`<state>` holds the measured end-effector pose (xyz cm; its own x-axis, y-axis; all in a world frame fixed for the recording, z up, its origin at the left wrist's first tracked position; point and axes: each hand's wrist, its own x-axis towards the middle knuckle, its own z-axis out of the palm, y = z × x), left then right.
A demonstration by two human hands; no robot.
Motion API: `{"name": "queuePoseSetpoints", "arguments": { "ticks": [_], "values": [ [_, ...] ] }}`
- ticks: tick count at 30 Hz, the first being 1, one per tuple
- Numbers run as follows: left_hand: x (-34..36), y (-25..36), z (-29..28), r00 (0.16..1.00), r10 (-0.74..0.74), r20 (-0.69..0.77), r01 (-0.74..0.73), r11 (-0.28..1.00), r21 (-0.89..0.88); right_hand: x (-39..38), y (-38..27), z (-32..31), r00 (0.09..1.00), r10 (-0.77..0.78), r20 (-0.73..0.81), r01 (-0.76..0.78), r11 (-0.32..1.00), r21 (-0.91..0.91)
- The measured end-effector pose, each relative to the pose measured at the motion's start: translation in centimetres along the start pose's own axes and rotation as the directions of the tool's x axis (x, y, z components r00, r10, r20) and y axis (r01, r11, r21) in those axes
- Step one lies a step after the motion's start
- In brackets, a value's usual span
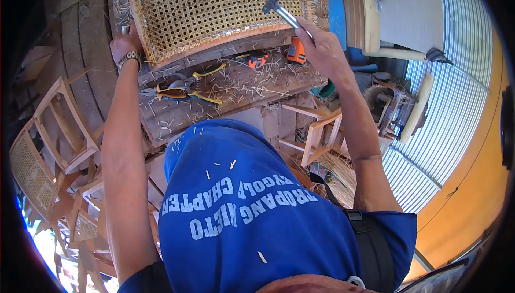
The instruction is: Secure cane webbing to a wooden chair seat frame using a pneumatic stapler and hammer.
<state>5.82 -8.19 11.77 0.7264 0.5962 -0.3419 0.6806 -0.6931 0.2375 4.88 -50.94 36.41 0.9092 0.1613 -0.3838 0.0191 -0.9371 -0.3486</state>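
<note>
A woven cane panel in a wooden frame point(217, 11) lies on the littered wooden workbench point(171, 119). My left hand point(125, 47) is closed at the frame's left edge around a small pale, metallic piece point(125, 29), too small to identify. My right hand point(324, 52) grips the steel handle of a hammer point(289, 18), its dark head raised over the panel's right part. Below the panel lie yellow-handled cutters and pliers point(188, 89), an orange-and-black tool point(257, 61) and an orange tape measure point(296, 52), among scattered cane offcuts.
Unfinished wooden chair frames point(70, 159) and cane-backed chairs point(29, 172) stand at left. Another small frame point(316, 137) sits below the bench at right, beside loose strands. Boards point(407, 3), a pale pole point(416, 108) and corrugated sheeting point(453, 116) are along the right side.
</note>
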Motion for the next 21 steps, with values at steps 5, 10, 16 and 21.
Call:
{"name": "queuePoseSetpoints", "arguments": {
  "ticks": [5,10,16,21],
  "values": [
    [-1.1,1.3,-1.1,0.999,-0.025,0.02,0.026,0.998,-0.057,0.2,1.3,1.7,0.994,-0.106,0.035,0.11,0.983,-0.145],
    [-0.8,0.6,-0.4,0.998,0.026,-0.05,-0.029,0.998,-0.054,0.0,0.1,0.5,0.998,-0.036,-0.045,0.034,0.998,-0.043],
    [-0.8,0.8,-0.1,0.997,0.031,-0.065,-0.035,0.997,-0.063,0.9,0.3,-0.3,0.99,-0.089,0.114,0.103,0.987,-0.126],
    [-0.6,0.9,-0.5,1.0,-0.003,-0.005,0.003,0.999,-0.048,0.4,0.6,1.9,0.997,-0.069,0.036,0.074,0.986,-0.149]
  ]
}}
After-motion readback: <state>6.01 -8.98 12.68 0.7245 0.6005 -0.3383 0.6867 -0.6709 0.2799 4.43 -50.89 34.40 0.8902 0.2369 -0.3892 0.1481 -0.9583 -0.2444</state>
